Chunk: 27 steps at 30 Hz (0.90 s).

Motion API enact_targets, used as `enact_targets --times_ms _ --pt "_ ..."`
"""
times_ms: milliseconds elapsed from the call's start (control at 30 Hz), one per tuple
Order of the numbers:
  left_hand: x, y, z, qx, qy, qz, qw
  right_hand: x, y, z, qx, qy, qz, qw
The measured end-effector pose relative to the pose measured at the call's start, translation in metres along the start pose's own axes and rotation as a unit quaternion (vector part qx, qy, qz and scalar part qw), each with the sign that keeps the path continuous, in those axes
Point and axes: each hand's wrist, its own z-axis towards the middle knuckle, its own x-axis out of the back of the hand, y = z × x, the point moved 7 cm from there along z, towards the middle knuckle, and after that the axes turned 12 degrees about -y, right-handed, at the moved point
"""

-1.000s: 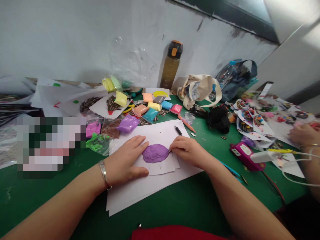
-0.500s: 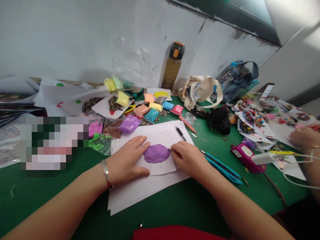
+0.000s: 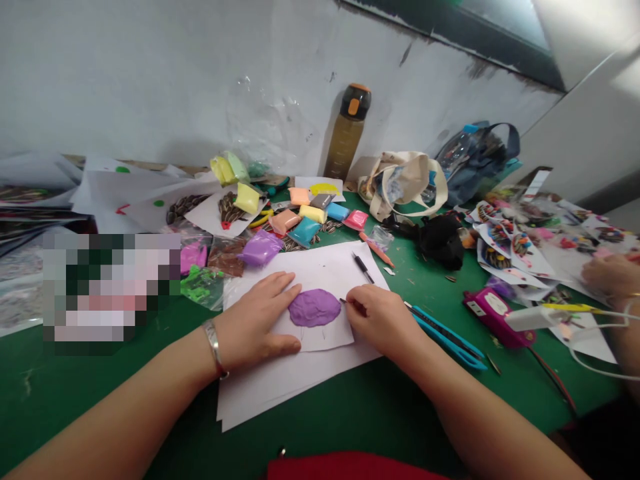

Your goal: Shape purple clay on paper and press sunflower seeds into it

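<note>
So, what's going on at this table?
A person is working over a flattened purple oval, apparently modelling clay, on a small white sheet. Their left hand lies spread beside it on the paper. Their right hand pinches a small dark thing by the oval's right end; whether the two touch, I can't tell. A black pen and a blue cutter lie nearby, with colourful packets behind. Another person's hand shows at far right.
</note>
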Motion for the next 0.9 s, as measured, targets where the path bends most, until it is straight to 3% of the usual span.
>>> enact_targets --times_ms 900 --pt "0.003 0.002 -0.002 -0.006 0.009 -0.005 1.0 0.002 -0.01 -0.006 0.006 -0.017 -0.023 1.0"
